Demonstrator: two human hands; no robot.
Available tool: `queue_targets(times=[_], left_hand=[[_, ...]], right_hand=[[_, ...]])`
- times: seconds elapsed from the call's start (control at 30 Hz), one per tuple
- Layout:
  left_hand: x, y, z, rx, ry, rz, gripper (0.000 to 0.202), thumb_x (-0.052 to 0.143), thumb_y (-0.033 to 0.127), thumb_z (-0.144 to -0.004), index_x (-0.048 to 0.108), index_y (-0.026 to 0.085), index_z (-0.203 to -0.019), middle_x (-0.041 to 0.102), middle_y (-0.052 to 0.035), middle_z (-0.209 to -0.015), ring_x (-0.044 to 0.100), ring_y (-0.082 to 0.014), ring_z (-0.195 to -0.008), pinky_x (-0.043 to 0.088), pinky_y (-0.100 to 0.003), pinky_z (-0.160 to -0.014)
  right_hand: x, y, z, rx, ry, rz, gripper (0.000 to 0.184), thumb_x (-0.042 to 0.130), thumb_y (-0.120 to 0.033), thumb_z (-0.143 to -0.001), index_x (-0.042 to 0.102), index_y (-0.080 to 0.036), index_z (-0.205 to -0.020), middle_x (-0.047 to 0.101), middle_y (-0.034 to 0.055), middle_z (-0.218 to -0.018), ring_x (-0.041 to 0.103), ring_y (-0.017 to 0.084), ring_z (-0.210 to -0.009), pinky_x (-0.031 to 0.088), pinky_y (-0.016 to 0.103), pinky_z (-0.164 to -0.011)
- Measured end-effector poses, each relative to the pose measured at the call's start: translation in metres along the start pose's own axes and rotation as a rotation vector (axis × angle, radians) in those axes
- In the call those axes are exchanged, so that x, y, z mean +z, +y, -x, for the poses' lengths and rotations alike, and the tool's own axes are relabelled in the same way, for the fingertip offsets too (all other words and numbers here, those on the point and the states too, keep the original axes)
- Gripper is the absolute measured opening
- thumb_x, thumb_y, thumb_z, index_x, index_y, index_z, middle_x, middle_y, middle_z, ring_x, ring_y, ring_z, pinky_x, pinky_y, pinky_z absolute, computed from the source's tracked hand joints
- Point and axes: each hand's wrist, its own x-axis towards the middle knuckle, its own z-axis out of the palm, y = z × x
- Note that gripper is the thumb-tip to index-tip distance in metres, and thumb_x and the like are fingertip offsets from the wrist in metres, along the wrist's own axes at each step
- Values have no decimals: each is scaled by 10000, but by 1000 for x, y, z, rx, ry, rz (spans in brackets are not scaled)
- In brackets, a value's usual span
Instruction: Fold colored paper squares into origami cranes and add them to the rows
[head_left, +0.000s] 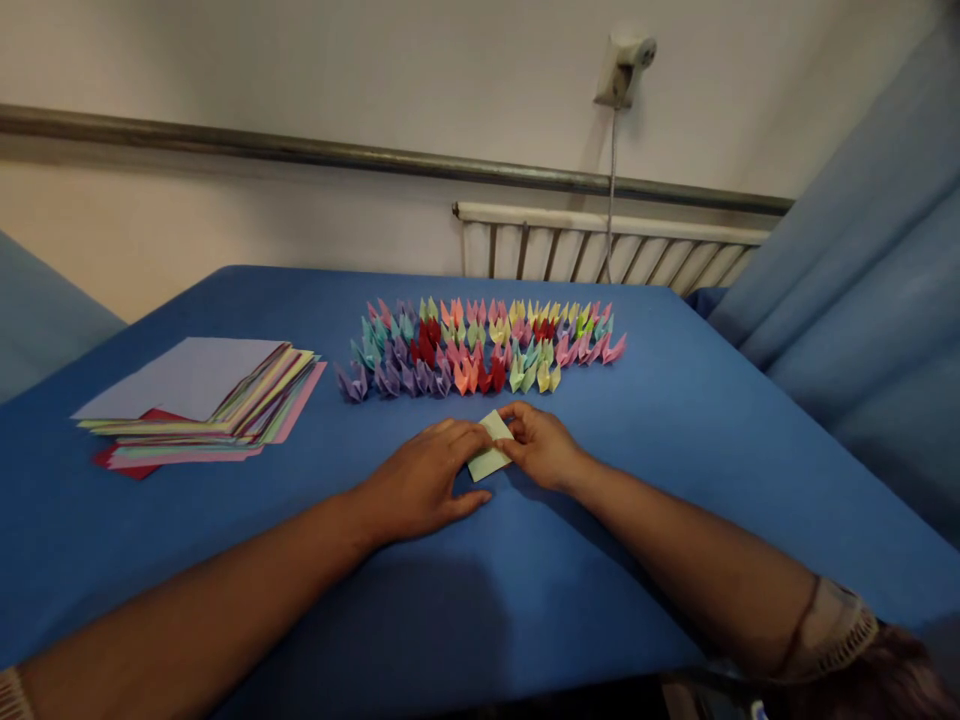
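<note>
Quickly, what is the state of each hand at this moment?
Left hand: open, touching the pale green paper, thumb apart from it.
Right hand: closed, holding that paper's right side.

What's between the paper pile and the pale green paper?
The head view shows bare blue table, then the left hand at the pale green paper.

Slip (pixel 487 463) and figures (pixel 492 377) are matt paper; the curtain (pixel 862 240), cloth; the rail (pixel 315 149), smooth metal.
</note>
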Motion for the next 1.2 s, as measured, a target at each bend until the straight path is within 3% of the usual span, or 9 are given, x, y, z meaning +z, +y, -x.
queue_targets(times=[0.17,0.3,0.4,0.5,0.67,0.83,0.93,1.0,1.2], left_hand=[[3,-7,-1,-21,-60,-63,360,624,350,-860,572,184,-1175,607,-109,-1169,547,-272,-1082,437,-411,-949],[5,-9,1,-5,-61,-102,306,578,318,-897,567,173,-1167,614,-110,-1167,550,-267,-1087,429,-412,-962],[8,-10,1,8,-47,-96,211,535,281,-926,592,184,-1105,625,-90,-1160,558,-250,-1081,433,-404,-964],[12,-13,0,0,-14,-65,152,510,267,-941,619,190,-1016,623,-77,-1174,563,-235,-1089,439,-395,-969],[17,-19,-3,-107,69,-9,142,515,247,-926,637,184,-893,617,-76,-1189,562,-227,-1114,444,-396,-981],[18,-22,-6,-198,125,-21,138,547,244,-893,619,176,-798,619,-71,-1148,563,-233,-1062,449,-417,-950],[19,-23,-6,-202,127,-42,73,579,219,-866,602,177,-811,618,-65,-1139,553,-230,-1050,446,-415,-940],[21,-24,-6,-192,130,-52,23,593,193,-853,602,180,-871,623,-59,-1125,551,-223,-1033,449,-404,-926],[17,-19,-3,-67,87,-153,168,539,168,-908,684,189,-990,621,-70,-1184,544,-231,-1078,433,-401,-948]], right_hand=[[-27,-8,15,-191,129,574,485,637,-165,-816,476,-130,-1272,585,149,-1209,625,205,-933,484,410,-884],[-34,-4,32,-329,-22,566,306,573,-133,-854,546,-200,-1152,588,67,-1100,584,177,-976,481,350,-884],[-32,-3,38,-397,-85,594,280,642,-213,-843,564,-202,-1111,580,70,-1097,542,211,-1049,449,386,-931],[-29,-5,36,-368,-74,641,211,655,-263,-850,577,-188,-1031,582,73,-1043,537,215,-987,451,384,-886],[-28,-3,28,-357,-51,622,10,586,-196,-898,583,-187,-898,584,49,-953,538,179,-908,441,331,-838],[-28,-2,26,-307,-12,640,61,582,-166,-888,569,-185,-831,583,39,-885,535,175,-860,431,323,-802],[-27,-4,29,-311,-7,667,22,580,-158,-884,590,-178,-881,592,51,-909,540,185,-875,441,327,-803],[-27,-5,32,-351,-23,701,112,546,-147,-903,620,-169,-985,607,75,-984,550,194,-917,451,331,-816],[-27,-11,45,-458,-130,994,318,475,-170,-959,633,-204,-1233,624,120,-1206,563,262,-1020,461,407,-852]])
